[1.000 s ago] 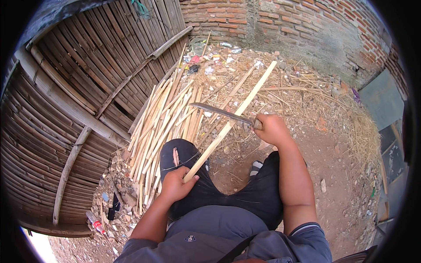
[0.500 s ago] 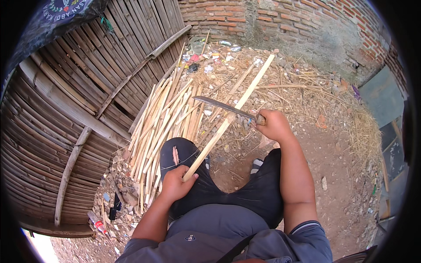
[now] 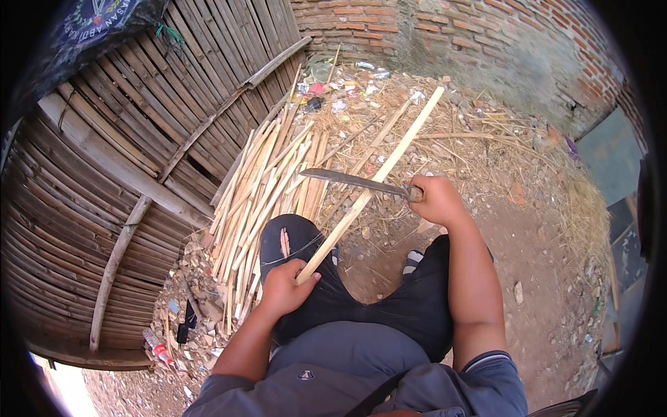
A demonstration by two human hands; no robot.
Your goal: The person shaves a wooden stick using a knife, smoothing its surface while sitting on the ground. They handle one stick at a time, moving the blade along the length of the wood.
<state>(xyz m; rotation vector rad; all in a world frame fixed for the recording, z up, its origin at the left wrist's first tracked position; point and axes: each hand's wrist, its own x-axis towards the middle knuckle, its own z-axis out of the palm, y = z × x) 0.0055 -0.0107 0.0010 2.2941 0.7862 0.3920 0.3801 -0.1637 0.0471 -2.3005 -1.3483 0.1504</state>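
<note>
A long pale bamboo strip (image 3: pixel 401 149) slants up and away from my left knee. My left hand (image 3: pixel 287 286) grips its near end, thumb along the side. In my right hand (image 3: pixel 436 200) is the short wooden handle of a machete (image 3: pixel 342 178). The dark blade points left and lies across the strip at about its middle, apparently touching it. Beyond my left knee lies a loose pile of split bamboo strips (image 3: pixel 258 191), heaped lengthwise.
A bamboo slat wall (image 3: pixel 132 229) runs along the left, and a weathered brick wall (image 3: pixel 479 42) closes the far side. Dry straw, shavings and litter cover the ground ahead. A plastic bottle (image 3: pixel 158 347) lies at lower left. Grey panels (image 3: pixel 611 160) stand at right.
The machete blade has come down along the strip toward me, and its tip sits lower. My left hand still holds the near end. The whole view has shifted slightly.
</note>
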